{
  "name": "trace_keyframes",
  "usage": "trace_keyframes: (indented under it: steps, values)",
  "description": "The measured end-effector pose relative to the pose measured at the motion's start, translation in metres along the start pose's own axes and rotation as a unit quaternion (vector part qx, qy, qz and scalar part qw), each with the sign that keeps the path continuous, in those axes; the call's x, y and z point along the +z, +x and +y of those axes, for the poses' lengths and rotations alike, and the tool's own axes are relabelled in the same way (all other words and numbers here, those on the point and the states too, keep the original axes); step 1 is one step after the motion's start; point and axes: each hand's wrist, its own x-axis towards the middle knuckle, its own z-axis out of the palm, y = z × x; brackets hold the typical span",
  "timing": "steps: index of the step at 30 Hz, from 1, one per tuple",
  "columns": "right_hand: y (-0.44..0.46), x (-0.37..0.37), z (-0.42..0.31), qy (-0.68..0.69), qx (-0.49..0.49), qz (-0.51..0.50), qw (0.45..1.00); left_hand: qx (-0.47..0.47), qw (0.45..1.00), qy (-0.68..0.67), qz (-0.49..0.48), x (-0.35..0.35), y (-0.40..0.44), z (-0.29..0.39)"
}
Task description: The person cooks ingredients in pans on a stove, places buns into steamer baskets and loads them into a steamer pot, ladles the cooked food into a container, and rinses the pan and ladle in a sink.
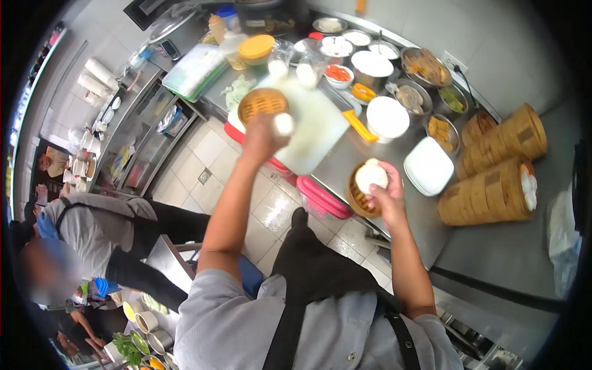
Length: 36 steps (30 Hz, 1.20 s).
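Observation:
My left hand (260, 137) is closed on a white bun (283, 125), just in front of a small round bamboo steamer basket (262, 102). That basket is at the left end of a white cutting board (313, 132). In my right hand (392, 197) is another round white bun (370, 177), gripped between thumb and fingers. It covers part of a second small steamer basket (359, 202) at the counter's front edge. I cannot tell whether this bun touches the basket.
Stacked bamboo steamers (487, 194) stand at right, beside white square plates (428, 165). A white tub (387, 118), an orange-handled tool (360, 126) and several bowls of food line the back. Pink-lidded containers (324, 196) sit below the counter. A co-worker (102, 225) stands at left.

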Motion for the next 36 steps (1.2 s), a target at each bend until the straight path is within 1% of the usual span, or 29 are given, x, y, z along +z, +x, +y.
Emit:
trace_keyframes:
  steps: [1, 2, 3, 4, 6, 7, 9, 10, 11, 12, 13, 14, 15, 16, 17, 19, 20, 22, 23, 24, 25, 26, 28, 30, 31, 32, 34, 35, 36]
  values:
    - [0.022, 0.028, 0.003, -0.095, -0.095, -0.021, 0.991, -0.011, 1.000, 0.010, 0.025, -0.002, 0.011, -0.032]
    - [0.047, 0.057, 0.006, -0.187, -0.190, -0.040, 0.963, -0.021, 0.998, 0.019, 0.049, -0.003, 0.023, -0.058]
    - [0.077, 0.082, 0.010, -0.235, -0.208, -0.056, 0.948, -0.050, 0.998, 0.029, 0.022, -0.006, 0.037, -0.076]
    - [0.108, 0.108, 0.015, -0.281, -0.224, -0.071, 0.931, -0.047, 0.998, 0.027, 0.021, -0.005, 0.050, -0.095]
    - [0.160, 0.168, 0.011, -0.344, -0.193, -0.064, 0.917, -0.022, 0.999, 0.015, -0.021, 0.006, 0.075, -0.134]
    - [0.188, 0.190, 0.020, -0.375, -0.200, -0.051, 0.904, 0.005, 1.000, 0.022, 0.002, 0.026, 0.082, -0.165]
    - [0.249, 0.219, 0.053, -0.426, -0.212, -0.019, 0.879, 0.027, 0.998, 0.047, -0.038, 0.056, 0.089, -0.213]
    - [0.285, 0.223, 0.091, -0.473, -0.175, -0.018, 0.864, 0.028, 0.995, 0.082, -0.048, 0.092, 0.079, -0.255]
    - [0.298, 0.222, 0.098, -0.450, -0.243, -0.021, 0.859, 0.056, 0.995, 0.042, -0.070, 0.083, 0.088, -0.239]
    - [0.293, 0.223, 0.082, -0.506, -0.197, -0.025, 0.839, -0.004, 0.992, -0.014, -0.127, 0.078, 0.097, -0.226]
    - [0.299, 0.217, 0.097, -0.539, -0.262, -0.019, 0.800, 0.049, 0.993, -0.018, -0.103, 0.072, 0.094, -0.222]
    - [0.284, 0.221, 0.079, -0.573, -0.265, -0.027, 0.775, 0.054, 0.993, -0.028, -0.099, 0.066, 0.096, -0.219]
    - [0.276, 0.221, 0.072, -0.567, -0.285, 0.009, 0.773, 0.060, 0.992, -0.030, -0.110, 0.058, 0.100, -0.210]
    - [0.272, 0.222, 0.070, -0.559, -0.304, 0.037, 0.771, 0.096, 0.991, -0.023, -0.087, 0.057, 0.100, -0.210]
    - [0.270, 0.221, 0.069, -0.559, -0.311, 0.055, 0.767, 0.076, 0.989, -0.024, -0.122, 0.055, 0.103, -0.207]
    - [0.269, 0.221, 0.069, -0.544, -0.252, 0.020, 0.800, 0.080, 0.982, -0.005, -0.169, 0.050, 0.108, -0.203]
    - [0.274, 0.221, 0.065, -0.543, -0.255, 0.025, 0.800, 0.071, 0.980, -0.001, -0.188, 0.047, 0.111, -0.203]
    - [0.283, 0.223, 0.066, -0.518, -0.241, 0.027, 0.820, 0.056, 0.978, -0.012, -0.202, 0.048, 0.111, -0.208]
    - [0.291, 0.225, 0.053, -0.515, -0.188, 0.036, 0.836, 0.056, 0.977, -0.019, -0.203, 0.042, 0.114, -0.201]
    - [0.289, 0.231, 0.028, -0.496, -0.217, 0.065, 0.838, 0.061, 0.977, -0.027, -0.203, 0.039, 0.113, -0.201]
    - [0.302, 0.224, 0.023, -0.505, -0.270, 0.081, 0.816, 0.061, 0.978, -0.026, -0.198, 0.041, 0.112, -0.203]
    - [0.314, 0.222, 0.014, -0.508, -0.275, 0.086, 0.812, 0.067, 0.979, -0.029, -0.193, 0.043, 0.113, -0.204]
    - [0.340, 0.229, -0.006, -0.526, -0.315, 0.129, 0.779, 0.023, 0.970, -0.094, -0.223, 0.045, 0.110, -0.208]
    - [0.371, 0.237, -0.018, -0.543, -0.332, 0.130, 0.760, 0.029, 0.973, -0.093, -0.210, 0.047, 0.107, -0.209]
    - [0.381, 0.238, -0.022, -0.559, -0.340, 0.127, 0.745, 0.011, 0.974, -0.105, -0.198, 0.043, 0.105, -0.208]
    - [0.381, 0.244, -0.030, -0.558, -0.345, 0.126, 0.744, -0.008, 0.976, -0.117, -0.186, 0.037, 0.104, -0.206]
    - [0.374, 0.257, -0.040, -0.527, -0.278, 0.117, 0.794, -0.015, 0.981, -0.114, -0.159, 0.025, 0.098, -0.200]
    - [0.373, 0.256, -0.039, -0.528, -0.280, 0.115, 0.794, -0.039, 0.979, -0.136, -0.150, 0.022, 0.096, -0.199]
    - [0.368, 0.252, -0.036, -0.541, -0.305, 0.114, 0.776, -0.063, 0.975, -0.156, -0.142, 0.018, 0.093, -0.198]
